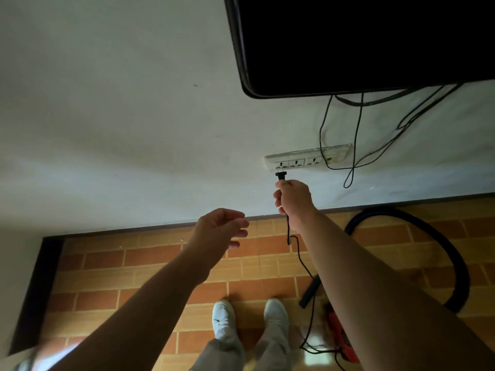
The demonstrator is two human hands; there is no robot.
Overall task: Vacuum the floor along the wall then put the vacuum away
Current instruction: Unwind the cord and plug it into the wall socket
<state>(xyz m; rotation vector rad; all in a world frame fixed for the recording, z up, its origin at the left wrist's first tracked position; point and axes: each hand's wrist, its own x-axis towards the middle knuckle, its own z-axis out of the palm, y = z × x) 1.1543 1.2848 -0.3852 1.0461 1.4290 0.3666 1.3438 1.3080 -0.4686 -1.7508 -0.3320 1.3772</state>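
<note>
Our right hand (293, 196) grips the plug (280, 175) at the socket strip (297, 163), two o'clock from our empty, half-open left hand (222, 227); we judge seating or pulling it calls for a straight move.

Right hand (293, 197) holds plug (281, 176) at wall socket (284, 164).

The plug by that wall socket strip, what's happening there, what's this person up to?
A person standing at the wall holds a black plug in the right hand, its prongs right at the leftmost outlet of the white socket strip; whether it is going in or coming out cannot be told. The left hand hangs open and empty. The cord trails down to the orange vacuum on the brick-pattern floor, its hose looped nearby.
</note>
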